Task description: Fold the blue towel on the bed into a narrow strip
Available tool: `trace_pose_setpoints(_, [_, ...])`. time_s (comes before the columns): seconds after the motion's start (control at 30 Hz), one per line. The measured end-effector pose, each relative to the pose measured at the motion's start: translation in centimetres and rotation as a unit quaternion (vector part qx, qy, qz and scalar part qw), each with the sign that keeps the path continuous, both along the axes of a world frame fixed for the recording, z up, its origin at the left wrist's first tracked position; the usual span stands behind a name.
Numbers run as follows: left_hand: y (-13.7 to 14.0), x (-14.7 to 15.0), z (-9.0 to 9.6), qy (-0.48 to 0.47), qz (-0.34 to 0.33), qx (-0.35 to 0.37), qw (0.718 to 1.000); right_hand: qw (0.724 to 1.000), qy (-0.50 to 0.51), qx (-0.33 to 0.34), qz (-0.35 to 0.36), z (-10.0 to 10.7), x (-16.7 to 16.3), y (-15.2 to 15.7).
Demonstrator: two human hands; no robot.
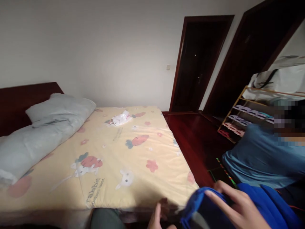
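My right hand [234, 206] lies flat, fingers spread, on a blue fabric bundle [202, 211] at the bed's near corner. My left hand [156, 219] pokes in beside it; I cannot tell its grip. The cloth looks soft, light and floppy, best gathered at its folded edge. Beyond, the yellow cartoon-print mattress [124, 152] carries a grey duvet [45, 127].
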State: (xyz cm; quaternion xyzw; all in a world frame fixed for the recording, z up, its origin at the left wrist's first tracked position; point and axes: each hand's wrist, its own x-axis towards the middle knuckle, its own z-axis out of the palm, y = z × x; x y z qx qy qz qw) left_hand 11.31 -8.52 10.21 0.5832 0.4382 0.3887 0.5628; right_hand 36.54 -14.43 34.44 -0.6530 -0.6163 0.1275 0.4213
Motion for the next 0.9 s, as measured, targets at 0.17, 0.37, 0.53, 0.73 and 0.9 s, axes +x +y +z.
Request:
trace_pose_setpoints(0.17, [2.9,-1.8,10.1,0.038,0.047,0.103,0.993,0.986,0.055,0.001,0.157,3.8,-7.2,6.1])
trace_pose_setpoints(0.37, [7.4,-10.3,15.5,0.037,0.169,0.037,0.984,0.958,0.192,-0.076,0.201,3.9,-5.6,10.3])
trace_pose_setpoints(0.53, [7.9,-14.2,19.4,0.125,0.007,0.185,0.975,0.927,0.25,-0.136,0.243,2.9,-5.1,9.3])
trace_pose_setpoints(0.73, [10.4,-17.8,18.8,0.126,0.175,0.339,0.916,0.913,0.4,-0.066,0.043,2.8,-3.2,7.5])
trace_pose_setpoints(0.9, [13.6,-22.7,16.7,-0.019,0.384,0.205,0.9,0.838,0.491,-0.016,-0.237,-0.3,2.3,6.0])
